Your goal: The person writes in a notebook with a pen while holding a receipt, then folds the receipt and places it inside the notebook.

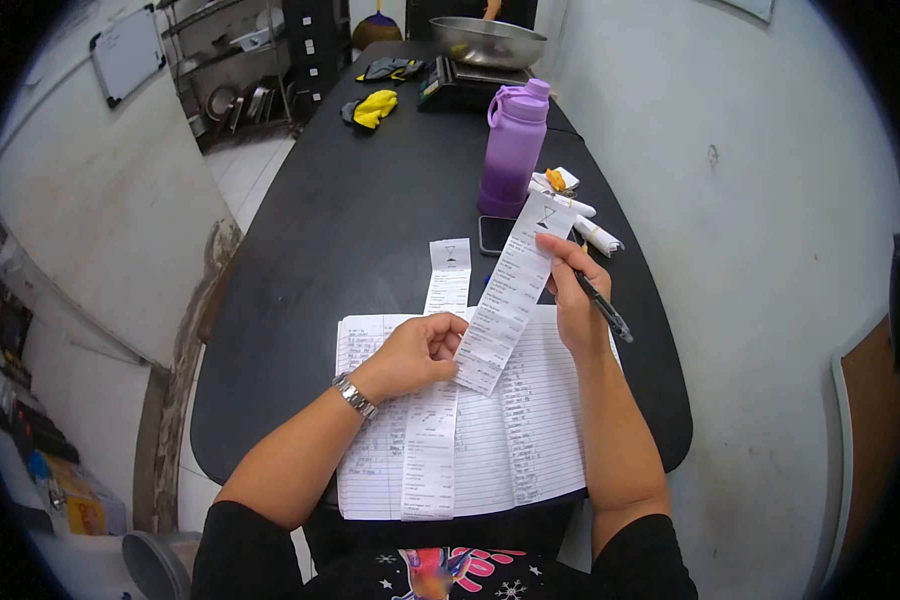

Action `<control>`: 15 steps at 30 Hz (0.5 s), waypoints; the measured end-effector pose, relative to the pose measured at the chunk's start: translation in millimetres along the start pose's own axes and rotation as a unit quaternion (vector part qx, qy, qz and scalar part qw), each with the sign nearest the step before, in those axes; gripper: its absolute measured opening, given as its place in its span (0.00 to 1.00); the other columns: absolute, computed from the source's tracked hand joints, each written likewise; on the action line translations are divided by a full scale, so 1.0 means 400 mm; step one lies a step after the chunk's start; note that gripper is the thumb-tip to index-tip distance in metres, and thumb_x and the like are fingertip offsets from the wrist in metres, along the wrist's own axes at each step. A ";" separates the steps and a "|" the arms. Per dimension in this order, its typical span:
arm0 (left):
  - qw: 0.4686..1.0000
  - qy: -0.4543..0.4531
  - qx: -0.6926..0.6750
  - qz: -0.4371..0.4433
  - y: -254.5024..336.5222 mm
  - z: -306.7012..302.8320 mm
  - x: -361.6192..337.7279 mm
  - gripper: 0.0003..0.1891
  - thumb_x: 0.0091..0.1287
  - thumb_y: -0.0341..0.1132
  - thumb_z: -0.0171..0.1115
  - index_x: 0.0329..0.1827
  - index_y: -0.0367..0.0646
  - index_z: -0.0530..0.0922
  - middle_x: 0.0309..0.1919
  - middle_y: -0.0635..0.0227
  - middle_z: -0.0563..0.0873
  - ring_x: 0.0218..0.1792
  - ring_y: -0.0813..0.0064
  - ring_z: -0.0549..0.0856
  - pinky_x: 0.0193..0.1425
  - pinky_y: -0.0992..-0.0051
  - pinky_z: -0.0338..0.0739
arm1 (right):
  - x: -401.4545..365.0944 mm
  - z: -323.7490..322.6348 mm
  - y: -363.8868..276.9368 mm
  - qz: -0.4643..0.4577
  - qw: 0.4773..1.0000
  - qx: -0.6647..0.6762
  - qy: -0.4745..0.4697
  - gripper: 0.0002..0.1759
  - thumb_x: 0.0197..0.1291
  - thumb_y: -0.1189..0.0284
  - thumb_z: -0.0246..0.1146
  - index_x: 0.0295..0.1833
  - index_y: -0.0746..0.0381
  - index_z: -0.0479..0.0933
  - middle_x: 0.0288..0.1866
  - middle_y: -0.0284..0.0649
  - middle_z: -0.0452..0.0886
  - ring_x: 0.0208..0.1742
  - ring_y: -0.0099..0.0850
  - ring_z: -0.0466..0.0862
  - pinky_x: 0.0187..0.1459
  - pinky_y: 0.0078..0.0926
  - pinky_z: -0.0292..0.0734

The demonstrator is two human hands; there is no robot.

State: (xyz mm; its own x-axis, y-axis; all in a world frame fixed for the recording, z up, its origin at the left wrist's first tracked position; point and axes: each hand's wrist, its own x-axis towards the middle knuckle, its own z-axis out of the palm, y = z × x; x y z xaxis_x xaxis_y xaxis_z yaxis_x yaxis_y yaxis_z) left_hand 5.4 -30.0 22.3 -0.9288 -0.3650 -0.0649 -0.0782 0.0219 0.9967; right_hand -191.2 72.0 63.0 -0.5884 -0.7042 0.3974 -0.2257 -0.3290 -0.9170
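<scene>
My left hand (415, 352) pinches the lower left edge of a long printed receipt (510, 300), with a steel watch on that wrist. My right hand (578, 295) grips the same receipt near its top and also holds a black pen (607, 308), which points down to the right. The receipt is tilted, raised over an open lined notebook (555, 440) with handwritten lists. A second long receipt (430, 460) lies on the notebook's left page, its upper end beyond the page; my left hand covers its middle.
On the black table (290, 330) stand a purple water bottle (515, 150), a phone (493, 235) and rolled white papers (598, 235). Farther back are yellow-grey gloves (374, 108) and a metal bowl (488, 42) on a scale (460, 85). A wall runs along the right.
</scene>
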 end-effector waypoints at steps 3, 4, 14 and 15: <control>1.000 -0.004 0.000 -0.004 -0.001 0.000 0.000 0.20 0.53 0.17 0.59 0.51 0.34 0.75 0.41 0.66 0.85 0.39 0.83 0.84 0.46 0.83 0.78 | 0.001 -0.007 0.010 -0.010 1.000 -0.006 -0.002 0.15 0.64 0.80 0.50 0.52 0.71 0.78 0.49 0.42 0.80 0.47 0.25 0.79 0.48 0.19 0.74; 1.000 -0.003 0.001 -0.005 0.000 0.000 -0.001 0.20 0.53 0.17 0.59 0.51 0.34 0.75 0.41 0.66 0.85 0.39 0.83 0.84 0.46 0.83 0.78 | 0.001 -0.006 0.012 -0.014 1.000 -0.003 -0.002 0.15 0.65 0.80 0.50 0.52 0.71 0.78 0.49 0.42 0.80 0.47 0.24 0.79 0.48 0.19 0.74; 1.000 0.000 -0.005 -0.014 0.009 0.002 -0.003 0.20 0.52 0.17 0.58 0.51 0.34 0.75 0.42 0.64 0.85 0.40 0.82 0.84 0.47 0.83 0.77 | 0.000 -0.004 -0.007 0.006 0.999 0.045 0.010 0.17 0.66 0.79 0.50 0.58 0.68 0.76 0.52 0.43 0.79 0.46 0.23 0.79 0.49 0.19 0.75; 1.000 0.003 -0.006 -0.011 0.010 0.004 -0.004 0.20 0.52 0.17 0.58 0.51 0.34 0.75 0.42 0.64 0.85 0.39 0.83 0.84 0.46 0.83 0.77 | 0.000 -0.004 -0.007 0.006 0.999 0.047 0.010 0.17 0.66 0.78 0.50 0.58 0.68 0.75 0.52 0.44 0.79 0.47 0.23 0.79 0.50 0.19 0.75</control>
State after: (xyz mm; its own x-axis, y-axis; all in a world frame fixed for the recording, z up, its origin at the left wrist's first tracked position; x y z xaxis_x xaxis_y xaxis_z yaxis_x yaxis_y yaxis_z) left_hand 5.9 -27.8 26.1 -0.9247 -0.3706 -0.0873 -0.0946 0.0016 0.9955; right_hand -191.8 73.8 65.7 -0.6059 -0.6958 0.3856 -0.1463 -0.3790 -0.9138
